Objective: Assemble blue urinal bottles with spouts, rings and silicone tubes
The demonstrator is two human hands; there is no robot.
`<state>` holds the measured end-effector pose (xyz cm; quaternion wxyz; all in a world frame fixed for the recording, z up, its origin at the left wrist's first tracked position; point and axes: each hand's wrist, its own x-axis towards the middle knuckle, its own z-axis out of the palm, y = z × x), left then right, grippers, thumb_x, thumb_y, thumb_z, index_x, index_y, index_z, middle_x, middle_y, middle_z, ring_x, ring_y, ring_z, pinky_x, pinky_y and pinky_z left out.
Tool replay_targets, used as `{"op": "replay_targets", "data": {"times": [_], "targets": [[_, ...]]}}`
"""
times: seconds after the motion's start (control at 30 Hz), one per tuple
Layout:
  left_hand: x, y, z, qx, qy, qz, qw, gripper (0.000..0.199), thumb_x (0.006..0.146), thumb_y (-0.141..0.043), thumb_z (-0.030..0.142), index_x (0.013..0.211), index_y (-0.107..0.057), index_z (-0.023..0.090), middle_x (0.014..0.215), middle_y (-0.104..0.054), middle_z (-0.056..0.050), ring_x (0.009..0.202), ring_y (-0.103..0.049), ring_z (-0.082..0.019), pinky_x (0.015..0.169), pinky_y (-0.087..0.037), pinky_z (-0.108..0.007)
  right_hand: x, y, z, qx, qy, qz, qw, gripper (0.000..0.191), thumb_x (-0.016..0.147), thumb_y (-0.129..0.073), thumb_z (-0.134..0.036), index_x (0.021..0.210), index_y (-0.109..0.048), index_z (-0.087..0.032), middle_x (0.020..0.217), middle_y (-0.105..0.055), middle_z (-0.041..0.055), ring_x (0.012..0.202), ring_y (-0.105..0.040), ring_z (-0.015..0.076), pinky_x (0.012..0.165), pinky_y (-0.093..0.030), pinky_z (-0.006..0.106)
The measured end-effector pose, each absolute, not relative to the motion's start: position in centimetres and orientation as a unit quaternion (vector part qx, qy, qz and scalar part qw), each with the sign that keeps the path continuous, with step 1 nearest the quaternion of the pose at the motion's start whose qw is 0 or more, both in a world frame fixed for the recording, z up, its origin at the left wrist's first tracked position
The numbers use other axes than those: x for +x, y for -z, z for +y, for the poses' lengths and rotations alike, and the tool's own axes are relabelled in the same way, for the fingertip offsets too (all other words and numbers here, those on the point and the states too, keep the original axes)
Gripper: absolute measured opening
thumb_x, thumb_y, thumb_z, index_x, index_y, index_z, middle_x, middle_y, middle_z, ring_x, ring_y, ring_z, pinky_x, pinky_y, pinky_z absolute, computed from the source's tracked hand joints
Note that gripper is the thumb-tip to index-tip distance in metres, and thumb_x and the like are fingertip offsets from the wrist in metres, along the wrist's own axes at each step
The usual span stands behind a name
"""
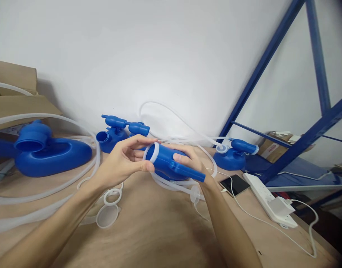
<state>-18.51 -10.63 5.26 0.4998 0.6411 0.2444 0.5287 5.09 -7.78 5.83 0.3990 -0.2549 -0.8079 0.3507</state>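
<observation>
Above the wooden table, a blue plastic cup-shaped piece (168, 158) with a long narrow spout is held tilted, its wide mouth toward the left. A translucent white ring (154, 153) sits around that mouth. My left hand (128, 158) grips the ring at the rim, thumb below and fingers above. My right hand (191, 158) is wrapped round the body of the blue piece, its thumb on top near the spout. White tubing (171, 186) lies beneath, and a small clear cap (195, 194) is by my right wrist. A loose white ring (112, 197) and a translucent lid (107, 216) lie below my left forearm.
Blue urinal-like bottles stand at left (56, 158), back (115, 137) and right (229, 158), with long tubes curling around. A cardboard box (14, 76) is at far left. Right are a phone (235, 185), power strip (268, 201) and blue metal rack (260, 70).
</observation>
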Motion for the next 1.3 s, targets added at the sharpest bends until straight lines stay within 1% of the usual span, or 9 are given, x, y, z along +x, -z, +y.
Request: {"op": "replay_targets", "data": {"times": [0.23, 0.43, 0.6, 0.77, 0.87, 0.97, 1.1, 1.2, 1.3], "targets": [[-19.0, -5.1, -10.6, 0.747, -0.446, 0.334, 0.363, 0.056, 0.081, -0.084, 0.049, 0.130, -0.068, 0.026, 0.137, -0.070, -0.011, 0.110, -0.074, -0.032, 0.089, -0.065, -0.044, 5.9, -7.3, -8.1, -0.336, -0.356, -0.804, 0.338, 0.043, 0.094, -0.058, -0.053, 0.120, -0.078, -0.024, 0.130, -0.075, 0.0049, 0.126, -0.067, 0.0322, 0.109, -0.051, 0.046], [-18.8, -4.3, -9.9, 0.777, -0.393, 0.409, 0.273, 0.089, 0.084, -0.076, 0.058, 0.159, -0.039, 0.026, 0.140, -0.067, -0.015, 0.104, -0.075, -0.030, 0.077, -0.065, -0.038, 7.2, -7.6, -8.3, -0.397, -0.310, -0.803, 0.318, 0.044, 0.097, -0.060, -0.055, 0.129, -0.071, -0.027, 0.135, -0.072, 0.0055, 0.126, -0.066, 0.0306, 0.108, -0.052, 0.047], [-15.3, 0.0, -9.9, 0.885, -0.253, 0.372, 0.116, 0.038, 0.100, -0.058, 0.041, 0.132, -0.066, 0.021, 0.126, -0.074, -0.012, 0.112, -0.071, -0.030, 0.095, -0.058, -0.043, 11.2, -7.8, -7.5, -0.495, -0.217, -0.751, 0.379, 0.050, 0.092, -0.065, -0.062, 0.128, -0.069, -0.028, 0.129, -0.072, 0.0062, 0.117, -0.067, 0.0318, 0.104, -0.051, 0.048], [-8.4, 5.3, -9.7, 0.957, -0.122, 0.263, -0.020, 0.051, 0.100, -0.060, 0.032, 0.147, -0.055, 0.015, 0.146, -0.062, -0.018, 0.133, -0.058, -0.034, 0.114, -0.043, -0.055, 14.3, -6.5, -5.1, -0.507, -0.268, -0.702, 0.423, 0.043, 0.086, -0.068, -0.063, 0.105, -0.067, -0.025, 0.088, -0.069, 0.0004, 0.078, -0.064, 0.0208, 0.070, -0.052, 0.033], [-5.3, 7.3, -9.0, 0.959, -0.096, 0.264, -0.033, 0.064, 0.097, -0.067, 0.038, 0.153, -0.048, 0.013, 0.138, -0.067, -0.019, 0.129, -0.060, -0.036, 0.114, -0.042, -0.058, 14.7, -5.5, -4.0, -0.481, -0.349, -0.682, 0.427, 0.041, 0.085, -0.068, -0.064, 0.096, -0.066, -0.025, 0.074, -0.061, -0.0023, 0.060, -0.054, 0.0151, 0.051, -0.040, 0.027], [-4.2, 8.3, -8.1, 0.958, -0.101, 0.267, -0.034, 0.055, 0.098, -0.066, 0.034, 0.147, -0.055, 0.014, 0.122, -0.073, -0.017, 0.121, -0.063, -0.034, 0.114, -0.041, -0.059, 14.6, -4.8, -3.5, -0.477, -0.392, -0.666, 0.419, 0.041, 0.085, -0.066, -0.064, 0.097, -0.069, -0.025, 0.073, -0.062, -0.0004, 0.053, -0.049, 0.0140, 0.045, -0.033, 0.027], [-5.7, 6.8, -7.0, 0.953, -0.165, 0.251, 0.040, 0.032, 0.101, -0.059, 0.028, 0.131, -0.068, 0.018, 0.110, -0.076, -0.012, 0.115, -0.064, -0.030, 0.109, -0.046, -0.050, 14.7, -4.4, -3.1, -0.456, -0.395, -0.677, 0.422, 0.045, 0.089, -0.061, -0.064, 0.108, -0.074, -0.025, 0.095, -0.075, 0.0060, 0.070, -0.063, 0.0211, 0.053, -0.044, 0.031], [-8.3, 3.2, -6.4, 0.922, -0.232, 0.258, 0.174, 0.036, 0.104, -0.053, 0.032, 0.135, -0.066, 0.019, 0.123, -0.074, -0.012, 0.107, -0.070, -0.025, 0.094, -0.055, -0.037, 14.9, -4.3, -2.8, -0.451, -0.367, -0.696, 0.420, 0.047, 0.089, -0.063, -0.063, 0.114, -0.075, -0.024, 0.106, -0.076, 0.0054, 0.090, -0.069, 0.0245, 0.074, -0.055, 0.036], [-11.6, -1.0, -6.4, 0.897, -0.295, 0.239, 0.225, 0.037, 0.103, -0.054, 0.038, 0.133, -0.067, 0.023, 0.128, -0.074, -0.009, 0.115, -0.069, -0.025, 0.102, -0.053, -0.037, 15.0, -4.3, -2.5, -0.446, -0.349, -0.711, 0.417, 0.045, 0.087, -0.068, -0.060, 0.114, -0.075, -0.024, 0.117, -0.075, 0.0045, 0.107, -0.067, 0.0252, 0.094, -0.054, 0.039]]}}
